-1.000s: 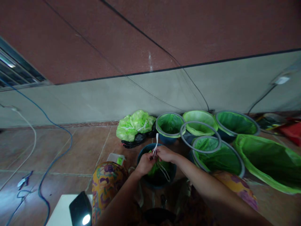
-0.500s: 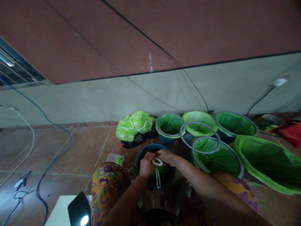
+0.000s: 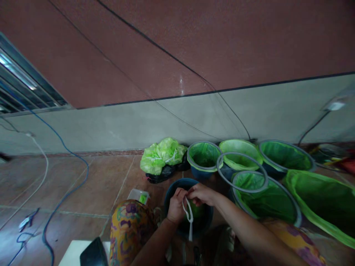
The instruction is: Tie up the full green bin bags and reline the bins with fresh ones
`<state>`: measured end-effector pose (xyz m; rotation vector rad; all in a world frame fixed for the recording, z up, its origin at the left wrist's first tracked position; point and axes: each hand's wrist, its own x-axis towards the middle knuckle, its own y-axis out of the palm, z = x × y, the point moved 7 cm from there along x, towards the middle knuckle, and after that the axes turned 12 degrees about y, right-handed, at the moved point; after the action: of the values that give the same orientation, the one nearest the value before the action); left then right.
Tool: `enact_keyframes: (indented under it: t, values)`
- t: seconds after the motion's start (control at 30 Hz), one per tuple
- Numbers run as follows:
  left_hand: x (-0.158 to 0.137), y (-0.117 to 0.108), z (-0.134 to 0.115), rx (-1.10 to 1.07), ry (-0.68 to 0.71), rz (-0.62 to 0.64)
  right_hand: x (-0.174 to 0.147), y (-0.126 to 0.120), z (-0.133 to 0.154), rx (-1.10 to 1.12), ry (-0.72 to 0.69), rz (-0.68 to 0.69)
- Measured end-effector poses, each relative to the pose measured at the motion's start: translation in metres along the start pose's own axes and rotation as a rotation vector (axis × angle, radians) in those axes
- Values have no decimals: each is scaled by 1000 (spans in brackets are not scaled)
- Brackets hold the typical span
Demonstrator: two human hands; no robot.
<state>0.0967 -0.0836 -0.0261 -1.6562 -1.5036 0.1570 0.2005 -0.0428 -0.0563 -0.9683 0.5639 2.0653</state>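
A dark blue bin (image 3: pixel 210 218) stands on the floor between my knees, with green material (image 3: pixel 198 211) inside it. Above its opening, my left hand (image 3: pixel 176 206) is closed, its fingertips pinching a white drawstring (image 3: pixel 190 220). My right hand (image 3: pixel 202 193) meets it from the right, its fingers also pinched on the string. The string's loop hangs down over the bin's near side. The exact spot where the fingertips meet is partly hidden.
Several bins with green liners, such as a small round bin (image 3: pixel 204 171), stand at right, a loose grey ring (image 3: pixel 219 168) over two of them. Tied green bags (image 3: pixel 155 157) and a black bag (image 3: pixel 161 176) lie by the wall. A clear container (image 3: pixel 134 194) sits left; a blue cable (image 3: pixel 72 188) crosses the floor.
My view has tilted up slightly, so everything sits lower in the picture. The string's loop has shifted and hangs narrower below my fingers. Both hands stay over the bin.
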Motion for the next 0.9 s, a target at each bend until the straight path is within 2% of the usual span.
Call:
enact_keyframes:
  t: [0.13,0.23,0.4,0.47,0.57,0.63,0.7,0.8,0.9]
  values:
    - [-7,6,2,85,-24,30,1,3,-5,47,42,39]
    - [-11,5,1,85,-27,15,4,6,-9,-7,61,47]
    - [-11,0,1,30,-39,-12,6,0,-8,-81,55,-72]
    - [-10,1,4,50,-39,-19,2,-5,3,-205,-59,-175]
    - [-7,2,7,107,-35,-20,-12,-8,30,-525,-375,-411]
    - [-5,1,9,123,-57,-41,-18,-7,39,-598,-493,-488]
    - [-4,-1,9,119,-64,-56,-15,-8,35,-479,-444,-433]
    - [-6,-2,7,107,-53,-73,-4,-3,21,-214,-295,-215]
    - [-9,1,8,95,-45,-75,0,0,17,-164,-237,-130]
